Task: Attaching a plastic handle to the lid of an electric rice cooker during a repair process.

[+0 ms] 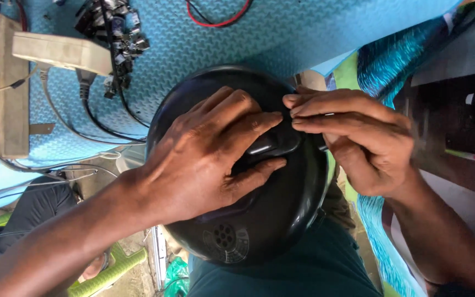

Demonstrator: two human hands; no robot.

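A round black lid-like appliance part [281, 214] with a vent of small holes near its lower edge rests on my lap. My left hand [204, 159] lies spread over its top, fingers bracketing a glossy black handle or knob [273, 144] at its middle. My right hand [358, 137] comes in from the right, fingertips pinched together at the right end of that handle and seemingly gripping a small thin metal piece there; what it is stays unclear.
A blue textured mat [204, 38] covers the surface beyond. On it sit a beige power strip [6, 88] with plugged cables, a cluster of electronic parts [114, 33], and red and black wires [215, 19]. A green plastic object [111, 269] lies lower left.
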